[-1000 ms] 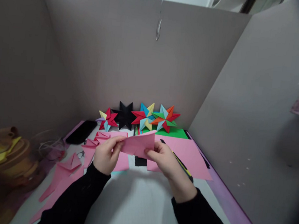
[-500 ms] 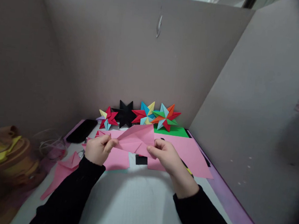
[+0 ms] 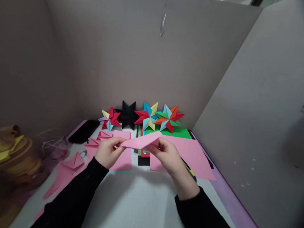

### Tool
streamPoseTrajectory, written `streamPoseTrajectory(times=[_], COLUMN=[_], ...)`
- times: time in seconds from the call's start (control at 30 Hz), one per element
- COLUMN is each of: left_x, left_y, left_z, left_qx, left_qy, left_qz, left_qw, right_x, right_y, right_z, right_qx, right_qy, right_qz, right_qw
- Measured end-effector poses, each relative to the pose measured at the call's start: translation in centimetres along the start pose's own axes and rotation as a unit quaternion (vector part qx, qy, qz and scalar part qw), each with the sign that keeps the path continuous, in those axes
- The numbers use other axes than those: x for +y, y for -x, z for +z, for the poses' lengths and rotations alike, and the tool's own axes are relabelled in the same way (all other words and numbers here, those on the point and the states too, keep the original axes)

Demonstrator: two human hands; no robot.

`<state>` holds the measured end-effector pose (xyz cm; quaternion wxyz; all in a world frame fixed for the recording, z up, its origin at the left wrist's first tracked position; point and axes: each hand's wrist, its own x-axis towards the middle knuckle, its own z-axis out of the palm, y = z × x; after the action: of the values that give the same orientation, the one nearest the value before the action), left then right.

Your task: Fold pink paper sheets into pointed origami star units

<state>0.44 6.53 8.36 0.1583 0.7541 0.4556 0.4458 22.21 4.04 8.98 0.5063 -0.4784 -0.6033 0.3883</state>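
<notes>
Between my two hands, above the white table, is a folded piece of pink paper (image 3: 141, 141). My left hand (image 3: 109, 151) pinches its left tip between thumb and fingers. At the other end, my right hand (image 3: 165, 153) grips the paper's right edge, thumb toward me. Flat pink sheets (image 3: 188, 154) lie beyond and under my right hand. Other folded pink pieces (image 3: 72, 163) lie beside my left forearm, and a smaller folded pink piece (image 3: 105, 135) is behind my left hand.
Folded paper stars stand along the back wall: a red one (image 3: 109, 119), a black one (image 3: 128, 115) and two multicoloured ones (image 3: 169, 118). A black phone (image 3: 84, 131) lies at back left. A brown bag (image 3: 8, 157) sits at the left. Grey panels (image 3: 137, 47) surround the table.
The pink paper has gone from a wide, opened shape to a narrower, folded one. My left hand has moved right, closer to my right hand.
</notes>
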Motion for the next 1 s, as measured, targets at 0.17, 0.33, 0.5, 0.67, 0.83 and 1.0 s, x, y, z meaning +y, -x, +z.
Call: streamPoseTrajectory(times=[0.17,0.33,0.5,0.67,0.83,1.0], left_x=[0.3,-0.1,-0.5,-1.0,-1.6,-0.5], left_y=[0.0,-0.2,-0.3,-0.6,-0.9,-0.7], left_z=[-0.2,-0.8,-1.0,-1.5,-2.8,-2.2], left_qx=[0.002,-0.002,-0.022,-0.056,-0.03,-0.073], left_qy=[-0.028,-0.049,-0.062,-0.055,-0.071,0.005], left_qz=[0.041,0.075,0.099,0.101,0.085,0.044], left_qw=[0.999,0.996,0.993,0.992,0.993,0.996], right_x=[0.6,0.3,0.2,0.4,0.6,0.9], right_y=[-0.1,-0.2,-0.2,-0.3,-0.5,-0.4], right_z=[0.0,-0.5,-0.6,-0.9,-1.6,-1.0], right_qx=[0.025,0.045,0.036,0.045,0.068,0.054], right_qy=[-0.05,-0.05,-0.083,-0.085,-0.076,-0.057], right_qz=[0.006,0.022,0.03,0.044,0.07,0.067], right_qw=[0.998,0.998,0.995,0.994,0.992,0.995])
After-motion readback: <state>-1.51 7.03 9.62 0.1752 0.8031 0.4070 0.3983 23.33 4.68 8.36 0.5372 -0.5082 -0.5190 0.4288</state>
